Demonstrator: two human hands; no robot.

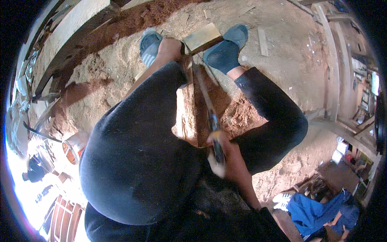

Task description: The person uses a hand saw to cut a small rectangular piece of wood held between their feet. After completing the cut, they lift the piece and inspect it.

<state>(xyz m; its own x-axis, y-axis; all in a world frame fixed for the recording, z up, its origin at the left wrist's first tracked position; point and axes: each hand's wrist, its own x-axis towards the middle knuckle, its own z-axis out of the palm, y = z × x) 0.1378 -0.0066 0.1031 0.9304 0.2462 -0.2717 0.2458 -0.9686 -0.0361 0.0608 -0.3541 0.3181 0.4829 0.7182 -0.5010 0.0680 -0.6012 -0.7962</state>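
My left hand [169, 51] is closed at the top between my feet, on the far end of a pale timber [184, 109] that runs toward me. My right hand [225, 157] grips the dark and yellow handle of a hand saw, whose long blade [206, 90] points away from me along the timber's right side, slightly blurred. A shorter yellowish wooden block [201, 36] lies across the top, just right of my left hand. My shod left foot [148, 46] and dark-socked right foot [221, 56] flank the timber's far end, and my dark-trousered legs frame it.
Sawdust [242, 111] and wood scraps cover the floor. Long planks [80, 30] lie at upper left, and wooden framing [334, 60] runs along the right. A container [70, 149] stands at left. A co-worker in blue [314, 213] sits at lower right; another person [34, 173] is at far left.
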